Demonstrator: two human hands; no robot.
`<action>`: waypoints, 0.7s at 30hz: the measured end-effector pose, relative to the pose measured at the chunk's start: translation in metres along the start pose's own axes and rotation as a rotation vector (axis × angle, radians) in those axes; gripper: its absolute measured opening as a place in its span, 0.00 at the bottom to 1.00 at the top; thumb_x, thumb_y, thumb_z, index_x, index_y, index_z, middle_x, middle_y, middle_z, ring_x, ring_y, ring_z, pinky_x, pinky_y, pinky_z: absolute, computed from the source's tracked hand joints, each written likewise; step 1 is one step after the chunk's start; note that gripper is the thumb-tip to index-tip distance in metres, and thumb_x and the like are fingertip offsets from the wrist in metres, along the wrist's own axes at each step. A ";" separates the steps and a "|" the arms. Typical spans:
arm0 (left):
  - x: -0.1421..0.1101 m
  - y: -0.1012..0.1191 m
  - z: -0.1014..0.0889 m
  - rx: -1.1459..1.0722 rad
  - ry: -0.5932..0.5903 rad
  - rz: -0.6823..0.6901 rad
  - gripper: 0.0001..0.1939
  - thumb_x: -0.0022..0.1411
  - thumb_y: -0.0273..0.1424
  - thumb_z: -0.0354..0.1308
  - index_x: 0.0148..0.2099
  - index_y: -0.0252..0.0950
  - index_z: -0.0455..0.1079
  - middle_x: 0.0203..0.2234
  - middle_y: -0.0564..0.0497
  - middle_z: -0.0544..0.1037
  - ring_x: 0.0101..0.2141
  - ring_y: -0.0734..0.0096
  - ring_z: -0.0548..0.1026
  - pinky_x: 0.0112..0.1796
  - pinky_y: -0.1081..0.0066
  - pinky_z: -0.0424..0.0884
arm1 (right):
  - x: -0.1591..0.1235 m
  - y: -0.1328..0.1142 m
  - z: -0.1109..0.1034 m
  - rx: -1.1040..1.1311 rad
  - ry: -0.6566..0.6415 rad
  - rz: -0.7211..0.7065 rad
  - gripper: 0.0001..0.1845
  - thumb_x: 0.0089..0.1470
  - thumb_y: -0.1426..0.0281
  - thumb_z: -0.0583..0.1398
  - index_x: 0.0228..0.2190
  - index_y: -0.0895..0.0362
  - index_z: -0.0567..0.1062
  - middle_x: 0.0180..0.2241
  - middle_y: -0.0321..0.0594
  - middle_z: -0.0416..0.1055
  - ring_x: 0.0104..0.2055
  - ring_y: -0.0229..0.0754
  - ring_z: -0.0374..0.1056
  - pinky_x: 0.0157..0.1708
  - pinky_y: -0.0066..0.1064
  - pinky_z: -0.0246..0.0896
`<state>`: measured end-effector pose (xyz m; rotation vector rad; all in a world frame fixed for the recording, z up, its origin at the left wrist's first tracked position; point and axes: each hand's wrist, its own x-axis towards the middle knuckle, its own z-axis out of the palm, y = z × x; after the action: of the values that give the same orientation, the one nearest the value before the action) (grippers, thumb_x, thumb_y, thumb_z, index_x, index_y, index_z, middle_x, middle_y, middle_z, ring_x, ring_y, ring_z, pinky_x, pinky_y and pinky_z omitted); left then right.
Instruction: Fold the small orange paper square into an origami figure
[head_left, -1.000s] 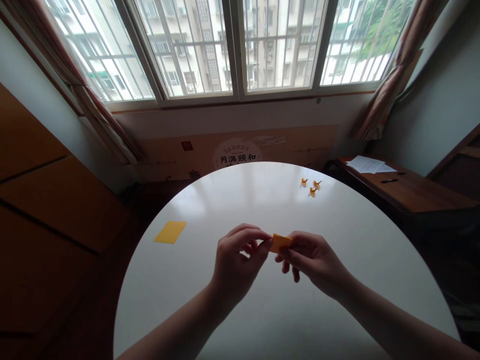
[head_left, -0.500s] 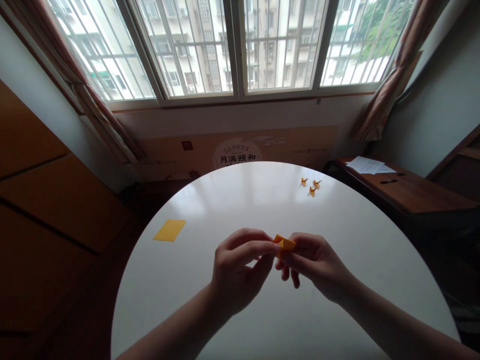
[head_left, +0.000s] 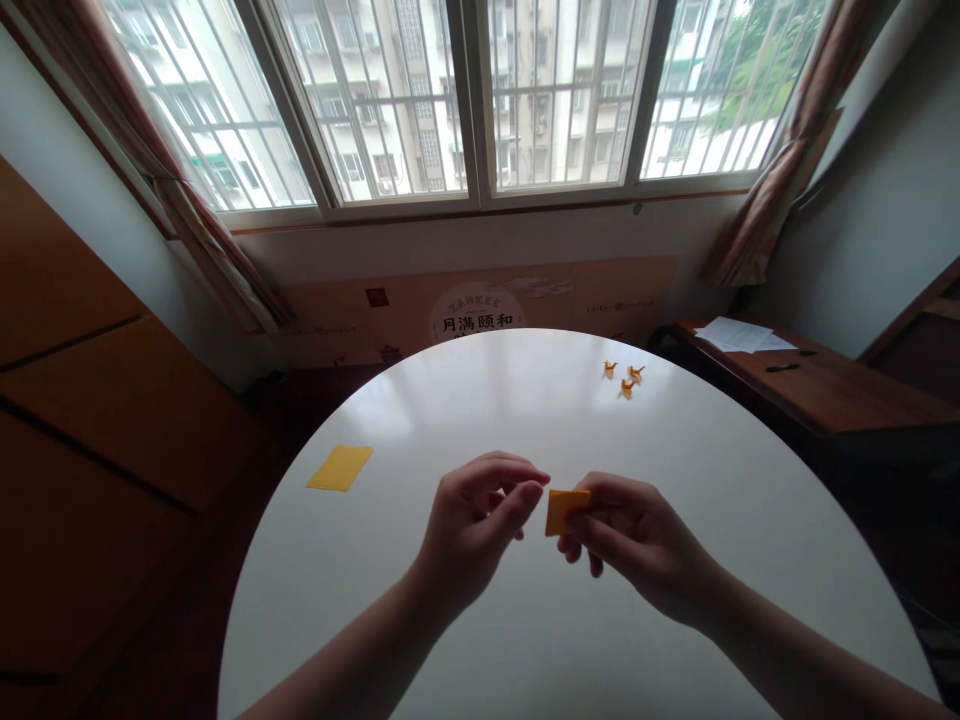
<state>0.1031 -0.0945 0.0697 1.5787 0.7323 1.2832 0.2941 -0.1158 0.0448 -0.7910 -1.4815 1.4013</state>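
A small folded piece of orange-yellow paper point(head_left: 561, 512) is pinched between the thumb and fingers of my right hand point(head_left: 626, 525). It looks like a flat square held above the table. Just to its left is my left hand point(head_left: 480, 520), its thumb and index fingertips slightly apart with nothing visible between them. A narrow gap separates those fingertips from the paper's left edge. Some fingers of both hands are partly hidden.
Both hands are over a round white table point(head_left: 450, 400). Yellow paper point(head_left: 340, 468) lies flat at its left. Three small folded orange paper birds point(head_left: 627, 388) stand at the far right. Beyond is a wooden desk point(head_left: 832, 385) with white sheets point(head_left: 739, 334).
Half a second ago my left fingers were on the folded paper, a flap of it raised. Now they have come off to the left, and the paper appears flat in my right hand.
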 end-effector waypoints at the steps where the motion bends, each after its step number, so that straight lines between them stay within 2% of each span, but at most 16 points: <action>1: 0.001 0.000 -0.001 -0.041 -0.023 -0.027 0.07 0.61 0.33 0.64 0.37 0.35 0.80 0.32 0.48 0.78 0.22 0.79 0.71 0.20 0.79 0.70 | 0.000 -0.001 0.000 -0.001 -0.005 0.001 0.10 0.60 0.63 0.63 0.35 0.59 0.76 0.28 0.41 0.76 0.29 0.37 0.72 0.23 0.23 0.64; 8: 0.004 0.000 -0.002 -0.195 -0.140 -0.139 0.09 0.58 0.36 0.67 0.36 0.35 0.80 0.30 0.48 0.77 0.21 0.79 0.71 0.19 0.79 0.68 | -0.002 0.000 -0.001 0.008 -0.078 0.014 0.11 0.61 0.63 0.63 0.36 0.59 0.76 0.28 0.41 0.76 0.28 0.38 0.72 0.23 0.24 0.64; 13: 0.001 0.005 -0.001 -0.131 -0.177 -0.068 0.07 0.60 0.33 0.66 0.39 0.35 0.81 0.32 0.46 0.76 0.24 0.76 0.72 0.19 0.79 0.69 | -0.002 0.002 0.000 -0.019 -0.048 -0.003 0.09 0.61 0.64 0.63 0.35 0.58 0.77 0.27 0.40 0.76 0.28 0.38 0.72 0.24 0.25 0.64; 21: -0.001 0.005 0.001 -0.002 -0.113 0.005 0.06 0.61 0.31 0.63 0.39 0.34 0.80 0.33 0.45 0.77 0.23 0.76 0.71 0.18 0.79 0.69 | -0.002 -0.001 0.000 -0.017 -0.034 -0.001 0.08 0.60 0.66 0.63 0.35 0.59 0.77 0.26 0.39 0.76 0.27 0.37 0.71 0.24 0.25 0.63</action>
<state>0.1029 -0.0973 0.0738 1.6375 0.6562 1.1874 0.2944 -0.1175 0.0454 -0.7805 -1.5210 1.4091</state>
